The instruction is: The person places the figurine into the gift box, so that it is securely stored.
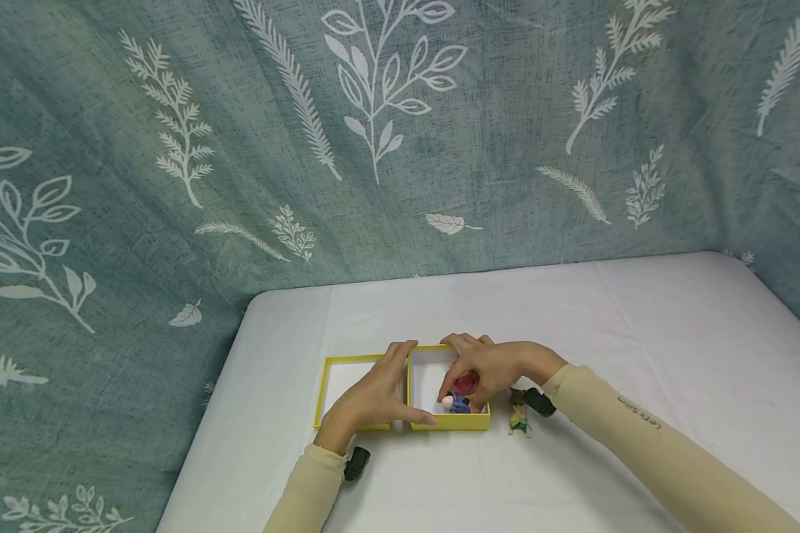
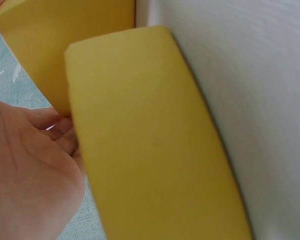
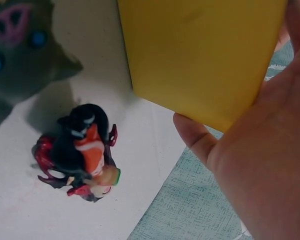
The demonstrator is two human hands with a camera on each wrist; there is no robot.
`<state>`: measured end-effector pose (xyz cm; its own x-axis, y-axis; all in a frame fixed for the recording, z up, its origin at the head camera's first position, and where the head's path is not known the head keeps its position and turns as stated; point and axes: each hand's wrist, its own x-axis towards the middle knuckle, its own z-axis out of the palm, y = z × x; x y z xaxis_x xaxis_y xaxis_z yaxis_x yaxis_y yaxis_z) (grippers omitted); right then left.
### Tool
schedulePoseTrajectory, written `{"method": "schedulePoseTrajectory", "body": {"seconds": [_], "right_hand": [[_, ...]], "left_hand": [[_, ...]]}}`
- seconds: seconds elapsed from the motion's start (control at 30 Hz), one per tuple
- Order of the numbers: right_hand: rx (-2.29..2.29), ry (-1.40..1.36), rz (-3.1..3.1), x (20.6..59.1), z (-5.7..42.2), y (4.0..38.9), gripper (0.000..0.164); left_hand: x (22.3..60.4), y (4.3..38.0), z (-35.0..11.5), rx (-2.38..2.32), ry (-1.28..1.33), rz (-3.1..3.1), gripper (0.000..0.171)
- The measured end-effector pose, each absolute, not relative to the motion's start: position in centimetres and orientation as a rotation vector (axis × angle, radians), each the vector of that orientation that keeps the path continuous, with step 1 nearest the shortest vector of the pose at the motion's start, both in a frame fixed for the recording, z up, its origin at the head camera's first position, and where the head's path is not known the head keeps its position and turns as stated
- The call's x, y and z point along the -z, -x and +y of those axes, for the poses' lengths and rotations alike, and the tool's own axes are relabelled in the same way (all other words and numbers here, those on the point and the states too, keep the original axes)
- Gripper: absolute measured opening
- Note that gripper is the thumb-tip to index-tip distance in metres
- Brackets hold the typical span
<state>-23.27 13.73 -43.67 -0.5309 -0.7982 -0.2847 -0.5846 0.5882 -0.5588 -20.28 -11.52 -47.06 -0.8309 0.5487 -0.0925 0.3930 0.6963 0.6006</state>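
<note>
My left hand [image 1: 376, 389] spans the left wall of the right-hand yellow box [image 1: 450, 422], thumb at the front corner and fingers at the back rim. In the left wrist view, its palm [image 2: 35, 175] lies against yellow walls. My right hand [image 1: 496, 366] reaches down into that box from the right. Its thumb and a finger straddle a small blue figurine [image 1: 458, 403] with a pale round part. A round red-pink piece [image 1: 465, 383] shows under the hand. In the right wrist view, one fingertip [image 3: 185, 127] sits outside the yellow wall.
A shallow yellow-rimmed tray [image 1: 320, 392] lies left of the box. Right of it is a yellow-green figurine [image 1: 519, 420]. The right wrist view shows a grey, blue-eyed animal head [image 3: 30, 65] and a black, orange and red figurine [image 3: 85, 155] on the white table [image 1: 607, 326].
</note>
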Motion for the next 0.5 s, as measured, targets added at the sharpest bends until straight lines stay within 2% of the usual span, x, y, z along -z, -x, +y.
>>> {"method": "schedulePoseTrajectory", "body": {"seconds": [0.5], "right_hand": [[0.521,1.080,2.296,43.67,13.86,23.34,0.043]], "left_hand": [[47.13,20.28,-11.51,-0.842,-0.740,2.640,0.129]]}}
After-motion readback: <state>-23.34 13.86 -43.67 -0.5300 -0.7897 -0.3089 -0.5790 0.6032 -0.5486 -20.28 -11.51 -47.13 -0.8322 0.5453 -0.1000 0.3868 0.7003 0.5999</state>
